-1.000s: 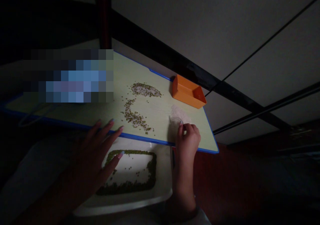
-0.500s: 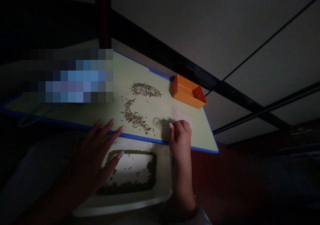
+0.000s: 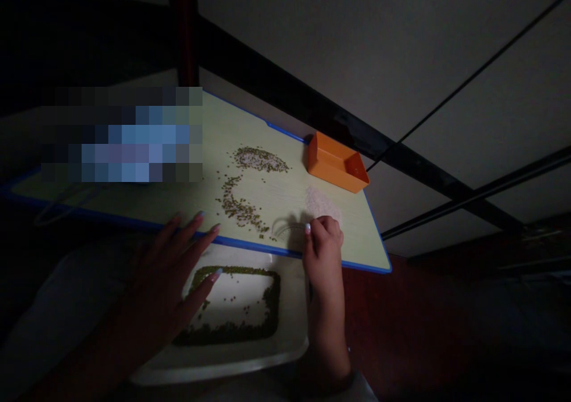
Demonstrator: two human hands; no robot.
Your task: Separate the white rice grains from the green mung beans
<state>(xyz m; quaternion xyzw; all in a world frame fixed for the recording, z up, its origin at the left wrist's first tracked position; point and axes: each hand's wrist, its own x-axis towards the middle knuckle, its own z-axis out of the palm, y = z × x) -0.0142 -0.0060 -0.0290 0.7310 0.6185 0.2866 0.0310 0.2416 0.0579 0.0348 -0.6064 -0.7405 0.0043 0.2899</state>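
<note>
My right hand (image 3: 324,241) is closed, pinching a clear, curved-edged plastic piece (image 3: 288,229) low over the pale board (image 3: 285,197) with a blue rim. What kind of piece it is, I cannot make out. Just left of it lies a curved trail of green beans mixed with white grains (image 3: 241,209). A heap of white grains (image 3: 322,201) sits behind my right fingers. My left hand (image 3: 178,271) is open, fingers spread, at the board's front edge and over the left side of a white bin (image 3: 289,336). Green beans (image 3: 227,333) line the edges of the bin's floor.
Farther back on the board is another mixed pile of beans and grains (image 3: 259,159). An orange box (image 3: 339,164) stands at the back right corner. A blurred-out blue object (image 3: 151,143) rests on the left end. Cabinet fronts (image 3: 401,63) rise behind the board.
The clear piece has moved slightly left and nearer the front edge, its edge now by the end of the bean trail. My left hand has stayed where it was.
</note>
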